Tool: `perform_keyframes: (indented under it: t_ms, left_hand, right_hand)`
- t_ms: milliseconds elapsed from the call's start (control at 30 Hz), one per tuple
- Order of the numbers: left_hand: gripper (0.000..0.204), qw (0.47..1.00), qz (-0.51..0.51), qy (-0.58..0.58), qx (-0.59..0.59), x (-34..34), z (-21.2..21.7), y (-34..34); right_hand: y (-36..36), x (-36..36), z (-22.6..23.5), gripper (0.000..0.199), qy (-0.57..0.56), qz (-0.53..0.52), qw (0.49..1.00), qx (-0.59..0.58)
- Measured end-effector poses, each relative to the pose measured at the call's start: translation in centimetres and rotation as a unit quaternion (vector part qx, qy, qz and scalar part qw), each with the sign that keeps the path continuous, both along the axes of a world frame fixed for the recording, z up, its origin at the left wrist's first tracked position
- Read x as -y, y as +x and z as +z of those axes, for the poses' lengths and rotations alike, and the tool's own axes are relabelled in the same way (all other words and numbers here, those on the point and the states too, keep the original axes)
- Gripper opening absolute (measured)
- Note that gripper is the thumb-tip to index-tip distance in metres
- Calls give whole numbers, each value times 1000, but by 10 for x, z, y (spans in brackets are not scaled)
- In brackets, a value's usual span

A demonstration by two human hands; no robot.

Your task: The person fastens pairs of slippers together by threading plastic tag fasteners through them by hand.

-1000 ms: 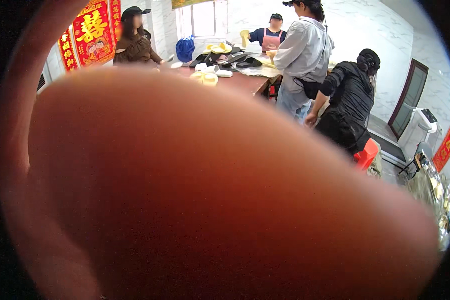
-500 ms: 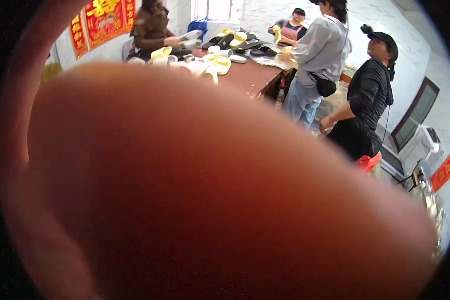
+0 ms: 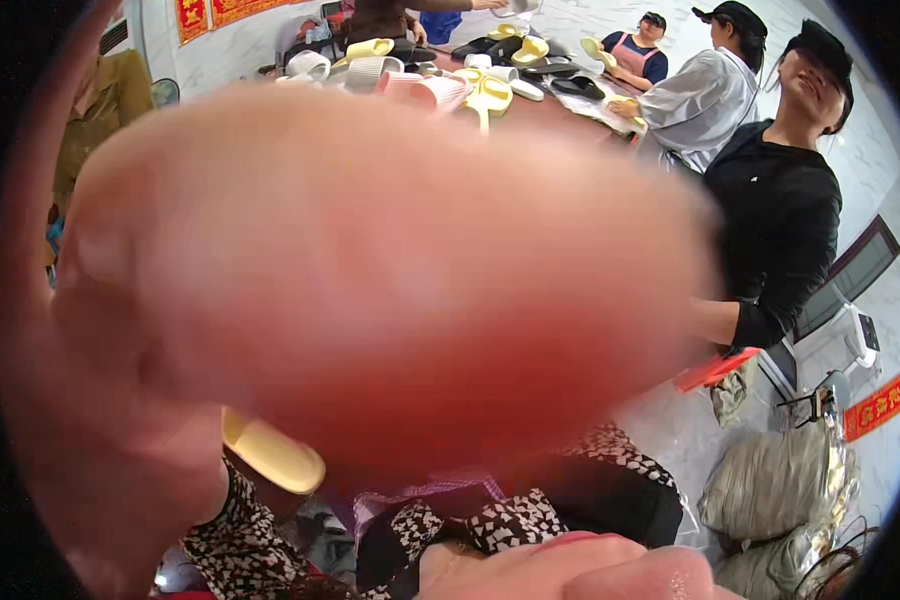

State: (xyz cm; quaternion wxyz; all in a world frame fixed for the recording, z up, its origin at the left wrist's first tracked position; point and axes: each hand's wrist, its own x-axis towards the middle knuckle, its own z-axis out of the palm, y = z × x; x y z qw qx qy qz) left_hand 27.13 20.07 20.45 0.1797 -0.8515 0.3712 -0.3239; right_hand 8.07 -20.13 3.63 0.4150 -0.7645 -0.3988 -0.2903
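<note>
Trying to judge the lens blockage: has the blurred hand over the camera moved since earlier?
Yes, upward. The blurred hand once reached the picture's lower rim; now a yellow slipper and patterned cloth show beneath it.

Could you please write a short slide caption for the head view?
A blurred hand covers most of the lens; behind it, people stand around a table piled with slippers.

A pale yellow slipper [image 3: 272,455] lies sole-side out just below the blurred hand [image 3: 370,270] that fills most of the view. Its rounded end points right, its other end hidden behind the hand
</note>
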Motion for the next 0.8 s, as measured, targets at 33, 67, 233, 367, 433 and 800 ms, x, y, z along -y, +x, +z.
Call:
perform_keyframes:
  t_ms: [33, 67, 233, 367, 433, 800]
  left_hand:
    - [48, 1000, 0, 7, -2, 0, -2, 4]
    - [48, 1000, -1, 13, 1, 2, -1, 10]
    - [48, 998, -28, 47, 11, 34, 0, 47]
    - [48, 995, -69, 73, 15, 80, -6, 76]
    - [48, 993, -80, 86, 18, 96, -9, 84]
    - [47, 987, -62, 139, 53, 118, -9, 99]
  right_hand:
    - [-1, -1, -2, 15, 1, 1, 1000, -5]
    - [1, -1, -1, 15, 3, -2, 1000, -5]
    - [4, 4, -1, 14, 6, -7, 1000, -17]
    - [5, 2, -3, 13, 8, -2, 1000, -17]
    - [5, 3, -3, 13, 0, 16, 1000, -12]
    - [2, 3, 0, 12, 25, 9, 1000, -3]
